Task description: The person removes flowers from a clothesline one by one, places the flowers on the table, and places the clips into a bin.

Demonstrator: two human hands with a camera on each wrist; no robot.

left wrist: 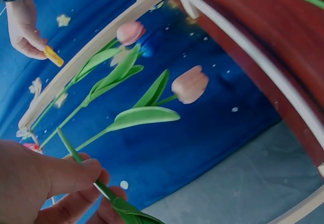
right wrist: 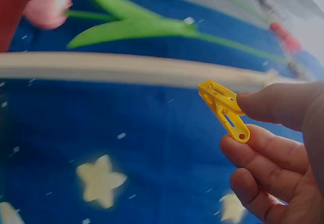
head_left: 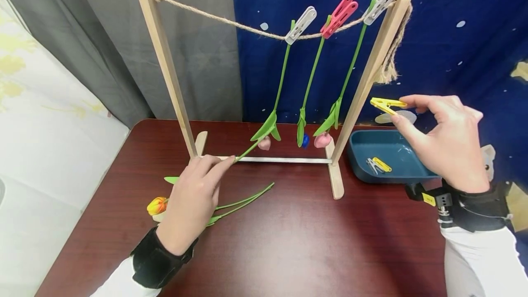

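Both hands gripped: your left hand [head_left: 191, 203] pinched the tulip stem [head_left: 243, 152], your right hand [head_left: 447, 143] the yellow clothespin [head_left: 387, 104]; you probably needed the stem raised to the rope [head_left: 231, 23] first

A dark red wooden bench [head_left: 313, 242] carries a wooden rack [head_left: 165, 68] with a jute rope [head_left: 231, 22]; three pegged artificial tulips hang there. A blue plastic tray [head_left: 359, 168] sits beside it.
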